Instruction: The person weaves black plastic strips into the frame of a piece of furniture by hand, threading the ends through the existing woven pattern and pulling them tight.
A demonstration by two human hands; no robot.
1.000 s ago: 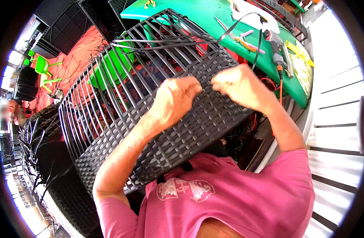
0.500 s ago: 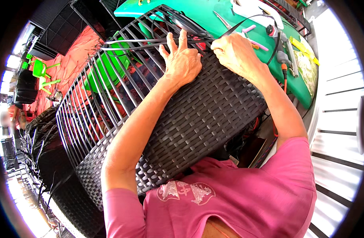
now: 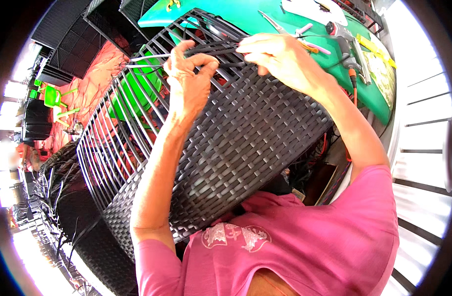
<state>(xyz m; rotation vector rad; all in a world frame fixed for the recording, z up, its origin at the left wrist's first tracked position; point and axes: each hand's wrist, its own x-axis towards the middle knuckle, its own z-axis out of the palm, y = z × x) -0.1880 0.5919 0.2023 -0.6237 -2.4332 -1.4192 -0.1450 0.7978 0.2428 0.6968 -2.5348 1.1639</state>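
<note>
A half-woven panel of flat black plastic rattan (image 3: pixel 236 133) lies across in front of me, its close weave nearest my body. Bare frame rods (image 3: pixel 107 126) stretch beyond the weave to the far left. Several loose black rattan strips (image 3: pixel 213 49) cross those rods at the edge of the weave. My left hand (image 3: pixel 189 81) is closed on the strips, thumb and forefinger pinched together. To its right, my right hand (image 3: pixel 278 56) has its fingers bent together over the strips at the upper corner of the weave. Its fingertips are partly blurred.
A green table (image 3: pixel 369 96) stands beyond the panel. On it lie scissors (image 3: pixel 273 22), a corded power tool (image 3: pixel 344 44) and a yellow strip (image 3: pixel 376 49). Green chairs (image 3: pixel 53 96), dark woven pieces (image 3: pixel 70 37) and red floor sheeting (image 3: pixel 100 64) are at the left.
My left hand has moved left along the strips, from spread fingers to a pinch. The right hand has shifted slightly left and up, and the long strip loop above the table has drawn lower.
</note>
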